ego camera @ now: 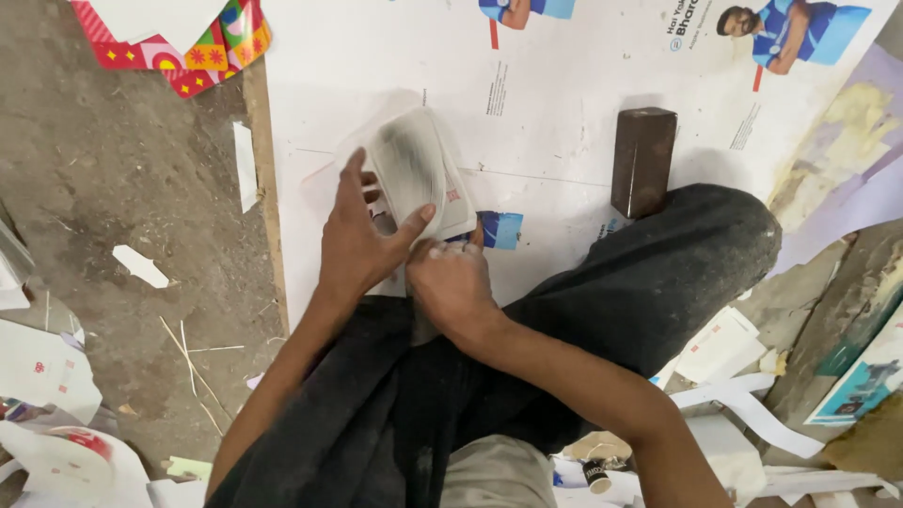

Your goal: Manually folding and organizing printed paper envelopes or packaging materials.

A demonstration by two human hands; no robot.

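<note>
the person sits on the floor point(122, 169) with legs folded, and a large white printed sheet point(564, 122) lies over a flat board point(266, 188) in front of them as a work surface. both hands meet over the near part of that sheet, close to the board's left edge. the left hand point(357, 240) is closed around a thick stack of thin white papers point(419, 169), its thumb pressed across the stack's near face and its fingers wrapped behind the left side, which keeps the leaves squared and stops them fanning. the right hand point(454, 282) sits just below, fingertips tucked under the stack's lower edge, so it seems to steady or riffle that edge; the stack is blurred, so i cannot tell whether it rests on the sheet or is lifted slightly. a dark brown block point(642, 160) stands upright on the sheet toward its right side, well apart from the hands, probably kept within reach as a weight or press. paper scraps point(141, 266) and a bright patterned carton piece point(202, 52) lie on the floor to the left, off the board, out of the way.
</note>
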